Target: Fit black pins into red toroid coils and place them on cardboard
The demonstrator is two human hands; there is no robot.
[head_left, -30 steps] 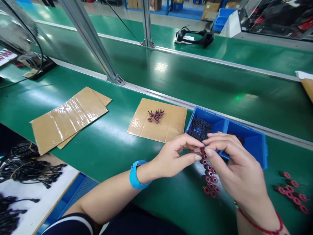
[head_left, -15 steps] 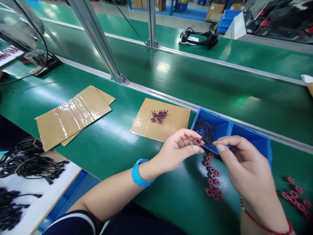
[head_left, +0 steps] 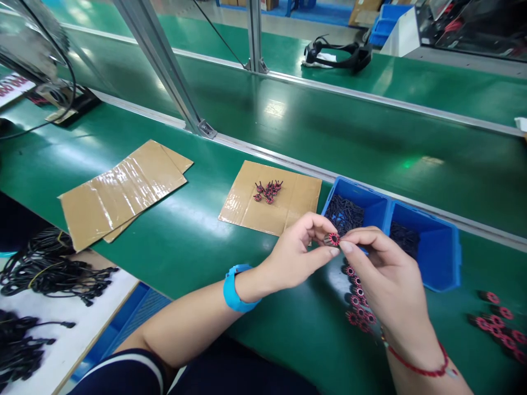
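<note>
Between the fingertips of my left hand is a small ring-shaped coil, wound in red and black, with its open face towards me. My right hand is closed in a pinch right at the coil's right side; what lies between thumb and forefinger is too small to make out. Just behind the hands stand two joined blue bins holding short black tube pieces. More red-and-black coils lie in a column on the green table below the hands, partly covered by my right hand.
On a cardboard sheet sit several coils with dark upright leads. Another group of coils is at the right. Overlapping cardboard sheets lie left, near bundled black cables. A metal post rises at the table's back rail.
My right hand has moved left, from above the bins to the coil, so both hands' fingertips now meet. My left hand stays nearly in place, holding the coil.
</note>
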